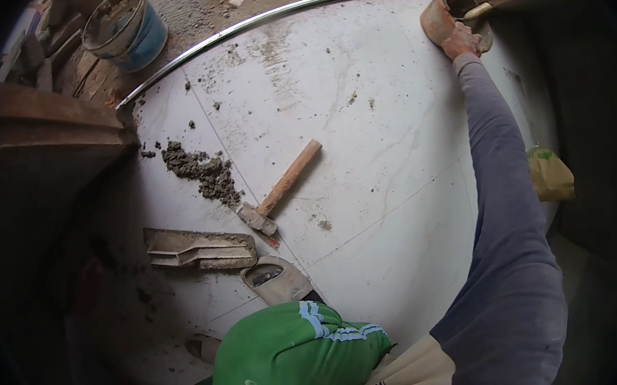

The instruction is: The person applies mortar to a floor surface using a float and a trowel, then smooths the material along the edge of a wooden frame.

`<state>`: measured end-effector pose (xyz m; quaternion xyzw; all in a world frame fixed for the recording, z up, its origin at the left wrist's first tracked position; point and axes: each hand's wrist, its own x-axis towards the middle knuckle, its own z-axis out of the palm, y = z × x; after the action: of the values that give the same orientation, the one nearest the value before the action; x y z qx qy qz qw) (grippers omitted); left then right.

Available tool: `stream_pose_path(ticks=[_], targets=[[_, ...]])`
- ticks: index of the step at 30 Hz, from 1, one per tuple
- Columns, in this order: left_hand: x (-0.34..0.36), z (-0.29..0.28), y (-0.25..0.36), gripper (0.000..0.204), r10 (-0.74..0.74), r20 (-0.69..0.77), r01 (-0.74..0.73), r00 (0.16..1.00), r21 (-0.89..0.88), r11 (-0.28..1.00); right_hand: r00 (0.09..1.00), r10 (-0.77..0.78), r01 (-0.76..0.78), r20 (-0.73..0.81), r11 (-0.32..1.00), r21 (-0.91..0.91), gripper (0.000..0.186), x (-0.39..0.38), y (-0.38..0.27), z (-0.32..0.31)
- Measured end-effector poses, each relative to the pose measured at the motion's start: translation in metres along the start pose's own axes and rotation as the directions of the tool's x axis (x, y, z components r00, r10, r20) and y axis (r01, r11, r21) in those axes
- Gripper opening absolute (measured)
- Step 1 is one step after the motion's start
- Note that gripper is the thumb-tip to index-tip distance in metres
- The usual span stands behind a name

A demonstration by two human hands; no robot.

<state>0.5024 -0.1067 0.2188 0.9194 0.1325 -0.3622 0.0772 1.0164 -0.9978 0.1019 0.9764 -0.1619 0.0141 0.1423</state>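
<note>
My right hand (462,42) reaches far out to the top right and grips the rim of a reddish-brown bucket (437,19) standing at the edge of the white tiled floor (373,125). A wooden-handled tool (488,6) sticks out of that bucket. My grey-blue sleeve (501,209) runs along the right side of the view. My left hand is out of view. My green-clad knee (294,356) fills the lower middle.
A wooden-handled hammer (279,190) lies on the tiles beside a heap of wet grey mortar (200,170). A mortar-caked trowel (197,249) and a grey sandal-like object (276,280) lie near my knee. A blue mortar bucket (126,27) stands beyond the metal edge strip (265,18). A tan bag (550,177) sits at the right.
</note>
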Motion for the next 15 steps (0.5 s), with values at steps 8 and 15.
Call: stream_pose_path(ticks=[8,15], targets=[[-0.141,0.156,-0.140,0.053,-0.287,0.120,0.289,0.950,0.004,0.957,0.942,-0.334,0.329,0.010,0.922,-0.206,0.041,0.020,0.060,-0.008],[-0.167,0.260,-0.131,0.058,-0.371,0.287,0.411,0.883,-0.093,0.907,0.777,-0.629,0.629,-0.011,0.777,0.012,0.040,-0.118,-0.043,-0.074]])
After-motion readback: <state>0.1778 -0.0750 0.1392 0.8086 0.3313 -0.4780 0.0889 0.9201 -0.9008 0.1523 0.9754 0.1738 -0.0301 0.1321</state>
